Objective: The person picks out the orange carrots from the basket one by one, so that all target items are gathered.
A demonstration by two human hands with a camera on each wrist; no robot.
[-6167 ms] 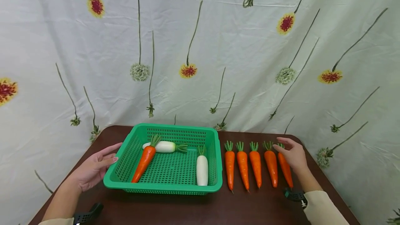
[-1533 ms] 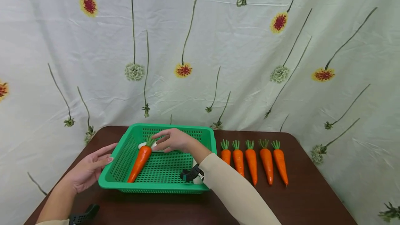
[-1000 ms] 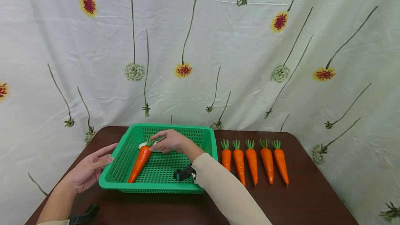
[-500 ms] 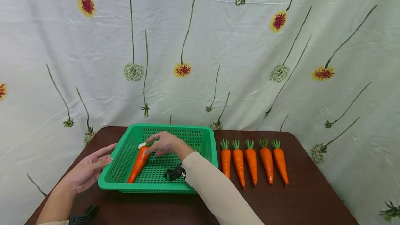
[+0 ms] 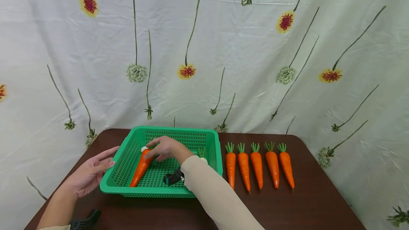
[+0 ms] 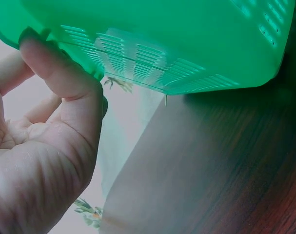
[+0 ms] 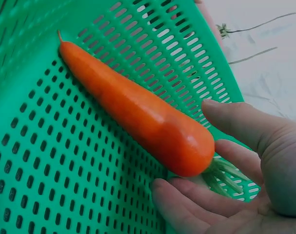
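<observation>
In the head view, a green plastic basket (image 5: 179, 189) stands on the table, with my left hand (image 5: 92, 173) at its left rim. The left wrist view shows that hand's thumb (image 6: 55, 66) overlapping the rim. Inside the basket, a carrot (image 7: 133, 105) lies slanted along the left side. My right hand (image 5: 166, 149) reaches over its leafy end. In the right wrist view, the thumb and fingers (image 7: 177, 202) are spread around the carrot's top, the thumb apart from it. A white radish (image 5: 144, 149) peeks out behind the carrot, mostly hidden by the hand.
Several carrots (image 5: 257, 168) lie in a row on the dark table (image 5: 313, 187), right of the basket, tops pointing away. Another white radish (image 5: 204, 160) in the basket is partly covered by the right sleeve (image 5: 214, 191). A flower-patterned cloth (image 5: 204, 34) hangs behind.
My right hand has come from the rightmost carrot on the table into the basket, then lowered and shifted left along the carrot there. The left hand stays at the rim.
</observation>
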